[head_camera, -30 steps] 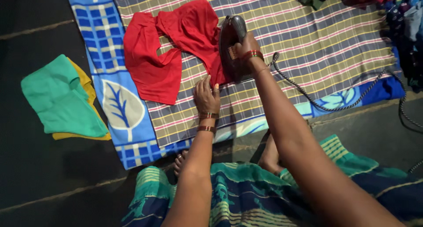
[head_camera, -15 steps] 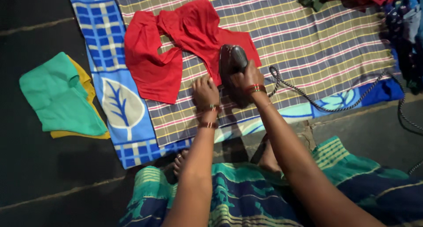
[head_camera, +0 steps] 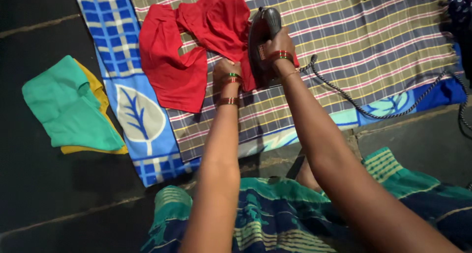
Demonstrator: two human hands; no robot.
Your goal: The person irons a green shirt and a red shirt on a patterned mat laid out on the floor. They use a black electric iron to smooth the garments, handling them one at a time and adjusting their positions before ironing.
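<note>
**Ironing step: iron on the red garment, cloth held down by hand**

Head view (the only view supplied). The right hand [head_camera: 276, 42] is closed around the handle of a dark electric iron [head_camera: 261, 29]; the fingers are wrapped fully, with no gap visible between hand and handle. The iron is set on the right-hand part of a red garment [head_camera: 196, 42], which lies spread, with some folds, on a checked cloth [head_camera: 373, 42]. The checked cloth lies on a blue leaf-patterned sheet [head_camera: 135, 115], laid on a dark floor [head_camera: 44, 184]. The left hand [head_camera: 225, 70] is pressed flat on the garment just beside the iron, fingers down on the fabric rather than gripping it. A braided cord [head_camera: 354, 103] runs from the iron's rear across the cloth toward the right edge.

The step in hand is judged to be the pressing stroke itself. The next move calls for the fabric to be kept taut, the left fingers kept out of the iron's path, and the cord kept slack.

A green and yellow folded stack [head_camera: 73, 108] lies well apart on the floor to the left.
</note>
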